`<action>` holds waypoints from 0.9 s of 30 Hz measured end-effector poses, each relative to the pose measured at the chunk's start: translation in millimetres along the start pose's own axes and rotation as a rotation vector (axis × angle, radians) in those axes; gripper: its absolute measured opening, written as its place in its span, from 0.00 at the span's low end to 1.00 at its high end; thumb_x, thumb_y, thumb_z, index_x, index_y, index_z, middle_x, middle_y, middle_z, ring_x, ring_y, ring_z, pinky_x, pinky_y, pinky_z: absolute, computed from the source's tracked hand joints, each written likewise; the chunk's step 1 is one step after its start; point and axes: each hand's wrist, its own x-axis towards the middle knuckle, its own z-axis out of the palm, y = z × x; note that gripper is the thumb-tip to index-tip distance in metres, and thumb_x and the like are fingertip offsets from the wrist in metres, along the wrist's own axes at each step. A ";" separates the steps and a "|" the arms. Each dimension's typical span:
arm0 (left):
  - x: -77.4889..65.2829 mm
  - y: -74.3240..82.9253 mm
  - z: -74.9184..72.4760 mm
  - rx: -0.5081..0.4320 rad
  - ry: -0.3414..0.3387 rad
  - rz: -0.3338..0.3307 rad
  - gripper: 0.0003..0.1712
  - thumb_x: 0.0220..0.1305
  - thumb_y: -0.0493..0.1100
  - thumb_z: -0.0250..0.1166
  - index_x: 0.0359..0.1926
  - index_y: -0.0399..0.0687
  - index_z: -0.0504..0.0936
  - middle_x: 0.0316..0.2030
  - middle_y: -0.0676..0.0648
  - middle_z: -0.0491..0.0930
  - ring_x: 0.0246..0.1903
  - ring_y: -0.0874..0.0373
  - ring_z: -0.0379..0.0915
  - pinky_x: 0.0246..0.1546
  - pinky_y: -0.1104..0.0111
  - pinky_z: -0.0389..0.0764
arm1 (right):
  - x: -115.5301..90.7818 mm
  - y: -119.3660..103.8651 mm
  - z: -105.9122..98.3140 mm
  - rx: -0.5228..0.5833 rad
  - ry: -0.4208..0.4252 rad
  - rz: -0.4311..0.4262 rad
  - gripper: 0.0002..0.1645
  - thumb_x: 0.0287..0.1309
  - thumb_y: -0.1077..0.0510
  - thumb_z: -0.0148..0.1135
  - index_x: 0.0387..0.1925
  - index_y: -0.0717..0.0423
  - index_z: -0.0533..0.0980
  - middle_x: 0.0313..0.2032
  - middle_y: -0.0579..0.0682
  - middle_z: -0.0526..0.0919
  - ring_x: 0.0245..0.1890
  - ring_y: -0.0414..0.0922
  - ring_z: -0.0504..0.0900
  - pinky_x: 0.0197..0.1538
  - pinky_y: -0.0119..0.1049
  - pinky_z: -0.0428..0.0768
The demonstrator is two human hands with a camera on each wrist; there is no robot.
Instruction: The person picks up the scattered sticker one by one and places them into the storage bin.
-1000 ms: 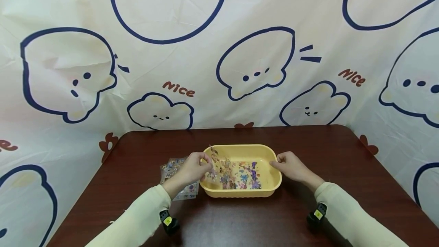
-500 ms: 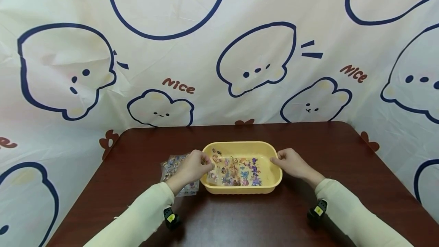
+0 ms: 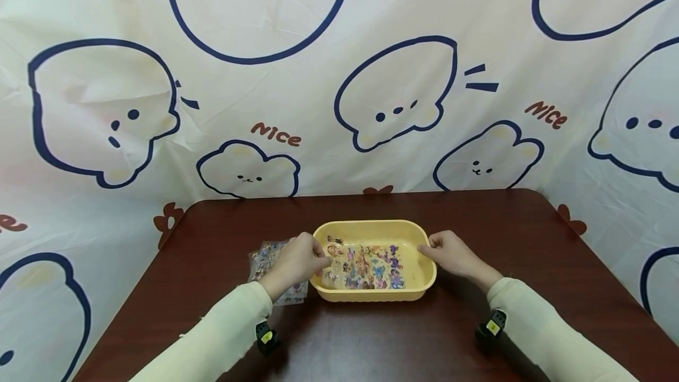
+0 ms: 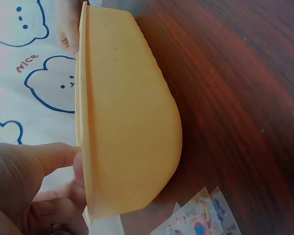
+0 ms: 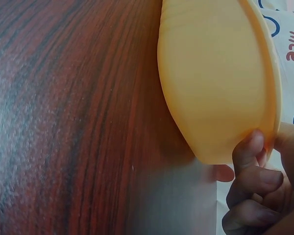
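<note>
A shallow yellow plastic basin point(image 3: 371, 295) stands on the brown table, in the middle of the head view. Inside it lies a clear sheet of colourful cartoon stickers point(image 3: 363, 267), spread nearly flat over the bottom. My left hand point(image 3: 299, 264) reaches over the basin's left rim and pinches the sheet's left edge; in the left wrist view the rim partly hides the fingertips. On the opposite end, my right hand point(image 3: 451, 254) grips the right rim, thumb on the inner side and curled fingers point(image 5: 250, 147) against the outer wall.
More clear sticker sheets point(image 3: 265, 258) lie in a loose pile on the table point(image 3: 371, 341), left of the basin and partly under the left forearm. A white cloth point(image 3: 318, 93) with cartoon drawings hangs behind and beside the table.
The sticker sheet's left part, raised and tilted a second ago, has come down flatter into the basin as my left hand shifted slightly right. My right hand stays on the rim.
</note>
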 end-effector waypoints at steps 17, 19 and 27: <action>-3.0 -2.2 -5.3 0.019 0.028 -0.005 0.18 0.68 0.53 0.66 0.23 0.50 0.82 0.14 0.54 0.81 0.14 0.60 0.69 0.15 0.70 0.60 | -0.7 0.2 0.8 0.005 0.004 -0.011 0.20 0.70 0.54 0.60 0.22 0.57 0.71 0.17 0.45 0.71 0.18 0.39 0.69 0.22 0.30 0.66; -3.3 -2.5 -6.2 0.002 0.022 -0.009 0.19 0.69 0.53 0.64 0.25 0.48 0.83 0.16 0.53 0.82 0.15 0.60 0.70 0.16 0.70 0.61 | -0.7 0.2 0.7 0.004 0.006 -0.012 0.20 0.70 0.54 0.60 0.22 0.57 0.71 0.17 0.45 0.71 0.18 0.39 0.69 0.22 0.30 0.66; -4.6 -4.5 -10.8 -0.084 0.019 0.018 0.17 0.71 0.51 0.62 0.28 0.46 0.84 0.17 0.51 0.83 0.14 0.61 0.67 0.14 0.71 0.63 | -1.2 -1.2 0.9 0.008 0.002 -0.009 0.19 0.70 0.55 0.60 0.22 0.59 0.72 0.17 0.45 0.72 0.18 0.38 0.69 0.22 0.30 0.66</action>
